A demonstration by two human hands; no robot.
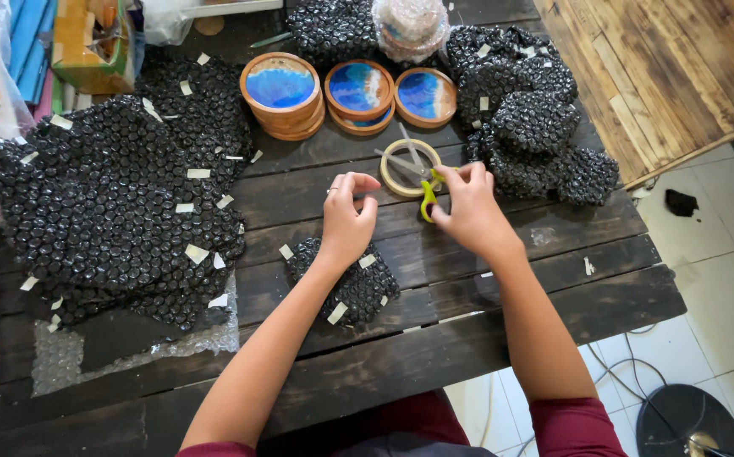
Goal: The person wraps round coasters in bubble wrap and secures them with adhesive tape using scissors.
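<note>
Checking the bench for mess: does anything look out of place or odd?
Tape scraps lie scattered over the table and the black bubble wrap. Otherwise nothing stands out: the coasters sit in neat stacks, and the right hand holds scissors.

Right hand (468, 203) on yellow-handled scissors (417, 173) beside tape roll (401, 179); left hand (348, 216) over bubble-wrapped parcel (358, 288).

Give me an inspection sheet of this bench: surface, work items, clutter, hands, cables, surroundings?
Surface: dark plank table.
Work items: black bubble-wrapped parcel under left wrist; tape roll; scissors.
Clutter: bubble wrap heap, wrapped bundles, blue resin coasters, tape scraps.
Hands: left hand pinches tape; right hand grips the scissors.
Cables: wires on floor.
Surroundings: white tiles, wooden panel.
</note>
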